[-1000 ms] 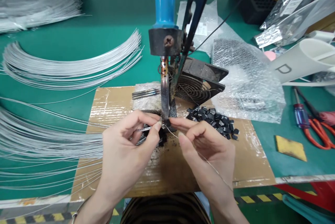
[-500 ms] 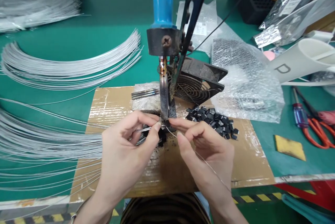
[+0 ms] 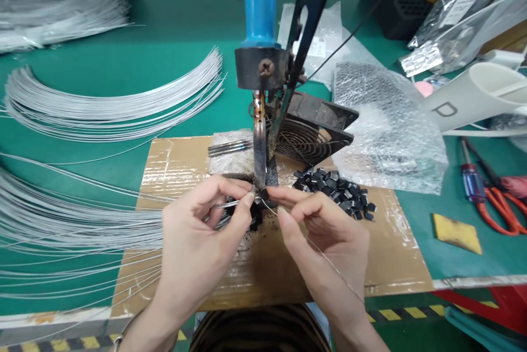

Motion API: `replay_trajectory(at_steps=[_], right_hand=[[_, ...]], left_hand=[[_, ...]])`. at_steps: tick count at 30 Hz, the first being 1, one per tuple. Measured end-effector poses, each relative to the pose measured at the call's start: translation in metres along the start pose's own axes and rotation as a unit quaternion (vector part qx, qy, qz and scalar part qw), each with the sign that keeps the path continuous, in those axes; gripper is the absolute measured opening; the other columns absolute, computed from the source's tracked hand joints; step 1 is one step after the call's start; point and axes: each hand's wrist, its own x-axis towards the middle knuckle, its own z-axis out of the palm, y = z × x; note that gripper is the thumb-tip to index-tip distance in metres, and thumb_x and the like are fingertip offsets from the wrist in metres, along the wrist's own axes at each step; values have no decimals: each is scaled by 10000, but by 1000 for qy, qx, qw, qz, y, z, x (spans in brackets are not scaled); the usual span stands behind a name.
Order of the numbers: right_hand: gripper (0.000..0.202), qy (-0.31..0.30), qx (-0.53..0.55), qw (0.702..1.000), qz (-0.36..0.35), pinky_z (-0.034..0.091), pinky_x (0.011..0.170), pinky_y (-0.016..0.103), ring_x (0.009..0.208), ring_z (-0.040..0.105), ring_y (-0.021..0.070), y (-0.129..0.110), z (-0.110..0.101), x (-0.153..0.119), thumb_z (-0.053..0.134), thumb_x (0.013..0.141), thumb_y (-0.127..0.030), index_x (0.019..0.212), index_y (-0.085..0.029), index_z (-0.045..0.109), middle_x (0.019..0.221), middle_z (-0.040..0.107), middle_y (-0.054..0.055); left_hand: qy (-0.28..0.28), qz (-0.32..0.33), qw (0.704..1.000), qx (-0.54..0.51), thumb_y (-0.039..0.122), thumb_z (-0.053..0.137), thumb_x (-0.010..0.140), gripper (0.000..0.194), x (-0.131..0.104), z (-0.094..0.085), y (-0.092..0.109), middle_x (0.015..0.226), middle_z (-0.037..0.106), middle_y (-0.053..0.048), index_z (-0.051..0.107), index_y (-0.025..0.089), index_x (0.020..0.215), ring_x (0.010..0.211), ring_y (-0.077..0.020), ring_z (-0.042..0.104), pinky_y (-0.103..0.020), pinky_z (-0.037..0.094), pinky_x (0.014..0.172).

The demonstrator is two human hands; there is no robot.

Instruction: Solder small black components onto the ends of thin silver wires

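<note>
Wires (image 3: 115, 110) lay at frame left on the tabletop (image 3: 185, 47); at centre, my left hand (image 3: 206, 236) and right hand (image 3: 329, 234) were over the cardboard (image 3: 395, 236), below the soldering iron (image 3: 261, 17).

In my left hand (image 3: 203, 239) I pinch slim grey cables (image 3: 164, 198); they run in from the left, nearly level, their ends at my fingertips under the iron. My right hand (image 3: 329, 236) holds a thin silvery wire (image 3: 269, 207), which bends down from that spot and trails across my palm toward the wrist. The soldering iron (image 3: 259, 116), blue-handled with a dark, stained tip, points straight down between my hands; I can't tell what it touches.
</note>
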Motion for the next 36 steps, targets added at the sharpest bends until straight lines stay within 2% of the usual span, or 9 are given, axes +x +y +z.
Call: replay_trajectory(at_steps=[6,13,24,36], right_hand=[[214,4,1,1000,1,571,1022,391,1073,785,246,0,0,0,720,931,-183,739,-241,643,1145,835,66],[205,2,-18,1000,-5,571,1001,382,1106,776,254,2,0,1,716,932,-172,749,-241,651,1146,833,70],[206,5,-7,1000,-13,572,998,383,1090,777,245,1,1,-1,715,934,-155,759,-243,653,1138,832,63],[204,-5,-17,998,-52,567,984,314,1081,783,193,7,0,-1,710,934,-116,781,-238,653,1136,831,20]], left_hand=[[4,-7,1000,10,110,761,817,125,1,0,-2,836,775,-3,737,215,755,770,-133,741,-165,581,648],[-10,2,1000,4,85,753,819,168,2,1,-2,818,769,41,729,235,748,756,-86,730,-110,556,672],[-7,8,1000,15,87,760,822,165,-1,-1,-1,833,779,49,732,241,768,756,-77,728,-97,545,660],[-4,24,999,22,108,751,840,150,-2,-1,-4,842,776,60,733,243,778,757,-69,719,-89,530,643]])
